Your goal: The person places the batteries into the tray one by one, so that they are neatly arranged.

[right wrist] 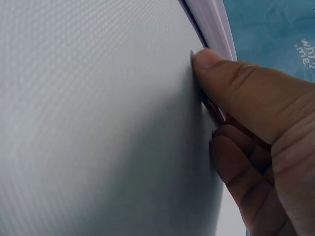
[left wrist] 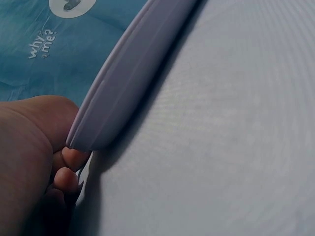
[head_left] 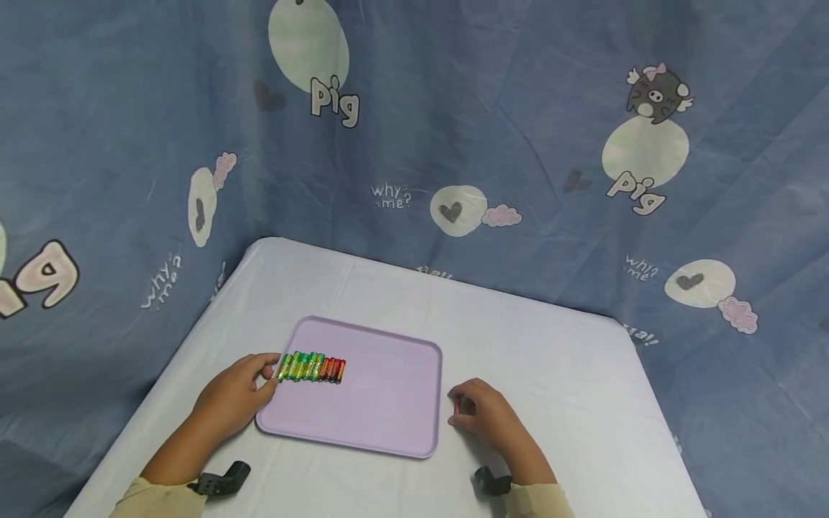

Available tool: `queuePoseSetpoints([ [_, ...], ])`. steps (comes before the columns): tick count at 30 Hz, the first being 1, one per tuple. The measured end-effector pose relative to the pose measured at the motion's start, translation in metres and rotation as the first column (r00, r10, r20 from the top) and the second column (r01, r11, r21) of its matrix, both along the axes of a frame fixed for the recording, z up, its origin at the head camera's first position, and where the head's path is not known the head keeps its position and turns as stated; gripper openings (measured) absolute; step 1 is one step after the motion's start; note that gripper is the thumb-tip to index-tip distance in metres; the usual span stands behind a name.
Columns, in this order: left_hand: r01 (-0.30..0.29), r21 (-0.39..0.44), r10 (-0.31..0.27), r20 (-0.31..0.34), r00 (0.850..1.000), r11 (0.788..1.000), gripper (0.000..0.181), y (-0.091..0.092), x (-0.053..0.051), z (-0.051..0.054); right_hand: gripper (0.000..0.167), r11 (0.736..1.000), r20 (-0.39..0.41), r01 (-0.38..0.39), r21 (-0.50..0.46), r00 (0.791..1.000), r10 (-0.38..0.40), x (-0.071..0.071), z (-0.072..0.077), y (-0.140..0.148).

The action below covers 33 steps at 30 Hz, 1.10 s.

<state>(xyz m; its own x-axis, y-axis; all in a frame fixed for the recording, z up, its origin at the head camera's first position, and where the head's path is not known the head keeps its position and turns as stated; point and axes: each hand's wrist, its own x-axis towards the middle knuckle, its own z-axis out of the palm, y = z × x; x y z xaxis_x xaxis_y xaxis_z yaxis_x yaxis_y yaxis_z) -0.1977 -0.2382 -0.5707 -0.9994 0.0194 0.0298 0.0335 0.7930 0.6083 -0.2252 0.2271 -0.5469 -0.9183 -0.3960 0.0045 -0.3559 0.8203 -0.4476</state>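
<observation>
A lilac tray (head_left: 382, 424) lies on the white table. In its upper left part, green-yellow batteries (head_left: 301, 366) and red-black batteries (head_left: 332, 370) stand side by side in one row. My left hand (head_left: 232, 392) is at the tray's left rim, thumb and index finger at the two ends of the leftmost green battery. From the left wrist view, the thumb reaches over the rim while other fingers curl outside; the battery is hidden there. Right of the tray, my right hand (head_left: 484, 414) pinches a red battery (head_left: 457, 405) between thumb and fingers, close to the tabletop.
The white table (head_left: 550, 360) extends around the tray on all sides. Behind it and to the left hangs a blue printed curtain (head_left: 388, 144). Each wrist wears a black camera mount, one beside the left forearm (head_left: 223, 480) and one beside the right (head_left: 492, 480).
</observation>
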Motion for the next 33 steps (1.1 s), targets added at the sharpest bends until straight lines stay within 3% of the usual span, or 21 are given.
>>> queuePoseSetpoints([
  [12, 0.003, -0.006, -0.003, -0.012, 1.0, 1.0, 0.048, -0.001, -0.001, -0.003, 0.042, 0.997, -0.162, 0.038, -0.069, 0.986, -0.049, -0.004, -0.003, -0.015],
  [23, 0.001, -0.001, -0.001, 0.005, 1.0, 1.0, 0.049, 0.0, -0.003, -0.004, 0.043, 0.994, -0.17, -0.001, -0.112, 0.985, -0.018, -0.016, 0.005, -0.042],
  [33, 0.005, -0.005, -0.005, -0.008, 1.0, 1.0, 0.048, -0.003, -0.002, -0.004, 0.043, 0.993, -0.13, -0.033, -0.113, 0.991, 0.018, -0.024, 0.015, -0.07],
])
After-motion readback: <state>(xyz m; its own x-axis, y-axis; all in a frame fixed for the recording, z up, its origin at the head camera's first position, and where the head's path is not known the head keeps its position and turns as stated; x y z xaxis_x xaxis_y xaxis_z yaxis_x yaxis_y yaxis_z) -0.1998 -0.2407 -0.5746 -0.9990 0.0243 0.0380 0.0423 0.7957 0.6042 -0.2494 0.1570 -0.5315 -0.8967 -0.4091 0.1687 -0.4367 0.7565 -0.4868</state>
